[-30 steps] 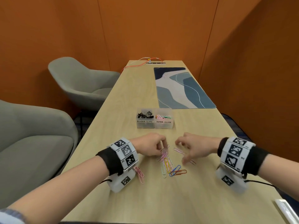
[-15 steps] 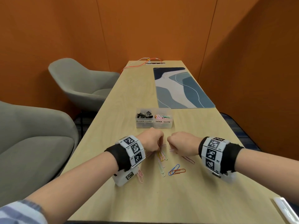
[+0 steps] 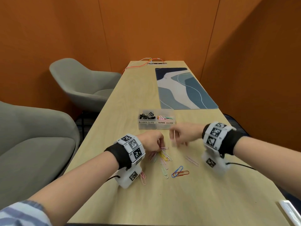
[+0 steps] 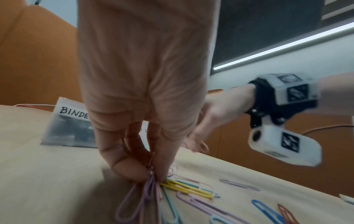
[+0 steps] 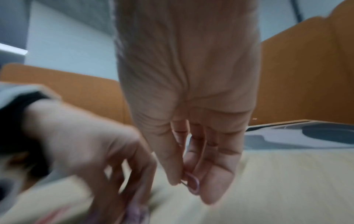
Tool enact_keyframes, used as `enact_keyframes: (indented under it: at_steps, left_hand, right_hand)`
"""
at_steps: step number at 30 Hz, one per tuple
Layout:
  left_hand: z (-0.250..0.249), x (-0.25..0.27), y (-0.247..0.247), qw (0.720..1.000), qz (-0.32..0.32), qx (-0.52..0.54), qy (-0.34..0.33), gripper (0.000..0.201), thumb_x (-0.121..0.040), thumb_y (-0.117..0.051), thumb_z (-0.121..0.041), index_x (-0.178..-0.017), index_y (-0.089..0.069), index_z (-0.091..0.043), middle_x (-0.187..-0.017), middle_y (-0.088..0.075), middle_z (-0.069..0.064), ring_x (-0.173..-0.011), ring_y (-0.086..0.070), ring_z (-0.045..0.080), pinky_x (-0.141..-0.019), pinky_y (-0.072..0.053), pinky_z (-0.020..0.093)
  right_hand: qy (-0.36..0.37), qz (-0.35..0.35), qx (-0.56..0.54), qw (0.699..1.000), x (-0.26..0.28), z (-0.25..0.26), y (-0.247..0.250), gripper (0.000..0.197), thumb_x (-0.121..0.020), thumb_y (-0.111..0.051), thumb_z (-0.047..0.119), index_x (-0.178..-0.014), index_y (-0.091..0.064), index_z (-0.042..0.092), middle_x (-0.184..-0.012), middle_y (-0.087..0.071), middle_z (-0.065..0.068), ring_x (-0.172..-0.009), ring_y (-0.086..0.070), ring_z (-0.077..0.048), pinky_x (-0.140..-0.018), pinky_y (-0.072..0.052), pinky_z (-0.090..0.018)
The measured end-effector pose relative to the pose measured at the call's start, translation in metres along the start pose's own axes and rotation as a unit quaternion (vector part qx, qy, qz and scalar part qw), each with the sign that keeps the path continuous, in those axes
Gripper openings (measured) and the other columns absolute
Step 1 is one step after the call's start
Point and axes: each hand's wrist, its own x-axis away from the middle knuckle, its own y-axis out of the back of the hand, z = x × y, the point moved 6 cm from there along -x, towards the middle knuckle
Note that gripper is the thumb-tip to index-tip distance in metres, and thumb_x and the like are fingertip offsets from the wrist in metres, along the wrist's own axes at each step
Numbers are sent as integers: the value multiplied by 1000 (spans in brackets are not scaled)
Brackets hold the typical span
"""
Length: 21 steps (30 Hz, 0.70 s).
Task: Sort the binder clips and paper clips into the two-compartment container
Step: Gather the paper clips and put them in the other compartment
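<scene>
We are noting the right hand (image 3: 182, 136) pinching a lilac wire paper clip (image 5: 193, 184), nearer the clear two-compartment container (image 3: 156, 122) just ahead; the left hand (image 3: 151, 142) is pinching pastel clips (image 4: 145, 195) on the tabletop (image 3: 179, 201)

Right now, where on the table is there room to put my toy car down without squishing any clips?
Free: the bare table nearest you, below the blue and red clips, and the strip between the container and the desk mat's left edge. Crowded: between the left hand and right hand, where loose paper clips lie scattered.
</scene>
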Motion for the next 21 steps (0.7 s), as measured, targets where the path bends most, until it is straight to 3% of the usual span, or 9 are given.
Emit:
enact_keyframes:
  at_steps: [4,7,10,13,15,17,19,21]
  left_hand:
    - [4,0,4,999,-36,-6,-16,20,-81,-67,-13,-100,-68,-6,-105,-70,11,-96,-63,26,-74,-42,23]
    - [8,-2,7,999,-42,5,-12,18,-79,-69,-13,-96,-68,-8,-98,-70,10,-83,-59,21,-74,-45,26]
    - [15,-4,12,999,-32,37,-3,14,-77,-71,-12,-91,-69,-12,-77,-63,1,-62,-58,6,-62,-46,16]
    - [18,-7,20,996,-15,90,-2,12,-76,-70,-8,-83,-65,-16,-60,-58,-7,-35,-51,-9,-46,-41,6]
    - [18,-11,27,993,-5,117,-3,11,-78,-70,-5,-80,-63,-14,-61,-59,-6,-38,-54,-7,-49,-46,7]
    - [18,-15,33,988,6,154,-1,15,-80,-69,-3,-75,-62,-15,-66,-61,-1,-50,-61,3,-57,-55,13]
    - [15,-21,40,982,18,188,0,19,-81,-68,1,-73,-61,-15,-68,-62,2,-56,-63,11,-65,-58,20]
    - [8,-24,51,977,21,212,-4,20,-81,-66,5,-74,-60,-12,-68,-61,3,-53,-63,9,-61,-58,18]
  right_hand:
    - [-1,-185,-73,980,-19,6,60,17,-83,-57,0,-100,-59,4,-77,-61,-6,-62,-60,-21,-53,-50,-23]
    - [-6,-226,-21,974,-31,9,74,27,-86,-57,5,-112,-59,5,-96,-62,-8,-79,-58,-21,-60,-45,-21]
    - [9,-223,31,974,-24,13,74,29,-87,-58,12,-116,-58,10,-109,-62,-8,-94,-56,-20,-76,-40,-25]
    - [12,-138,57,989,5,7,52,24,-86,-57,13,-109,-63,14,-104,-65,-7,-74,-55,-15,-65,-43,-24]
    - [-22,-22,63,998,28,-8,21,24,-85,-58,14,-108,-62,14,-102,-64,-6,-57,-52,-10,-52,-45,-19]
    - [-56,36,73,995,48,-22,-7,28,-85,-61,21,-111,-60,13,-104,-63,-6,-57,-52,-10,-49,-44,-16]
    - [-59,5,103,993,61,-29,-24,34,-83,-64,30,-113,-59,14,-98,-55,-1,-73,-51,-13,-58,-41,-18]
    - [-47,-51,132,989,64,-29,-33,33,-82,-64,30,-110,-60,14,-94,-48,2,-83,-46,-15,-69,-36,-21]
